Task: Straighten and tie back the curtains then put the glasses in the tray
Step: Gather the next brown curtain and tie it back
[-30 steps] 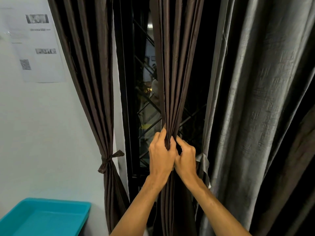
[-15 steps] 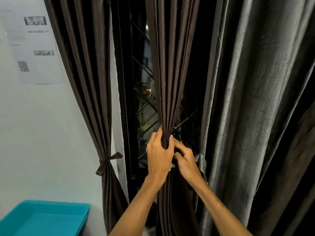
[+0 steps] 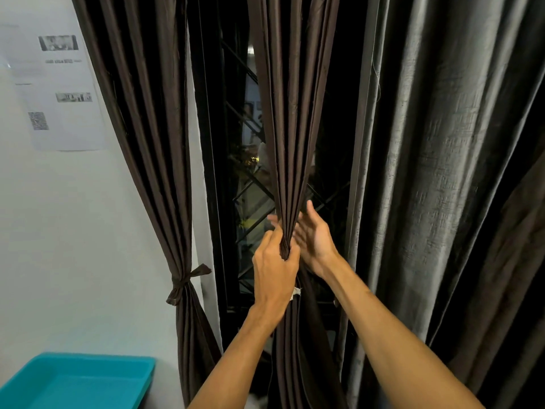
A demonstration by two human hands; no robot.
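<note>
Head: left hand (image 3: 274, 270) grips curtain (image 3: 292, 113) (part-hidden).

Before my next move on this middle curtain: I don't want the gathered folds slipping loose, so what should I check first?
1. Grip of the left hand on the middle curtain: ok, fingers curled round the gathered folds.
2. Is the right hand free to work: ok, open, fingers straight beside the folds.
3. Tie for this curtain ready: cannot tell; only a white scrap shows by the left wrist.
4. Is the left curtain tied back: ok, knot in place.
5. Is the tray ready for the glasses: tray ok, at bottom left; glasses cannot tell, none in view.
</note>
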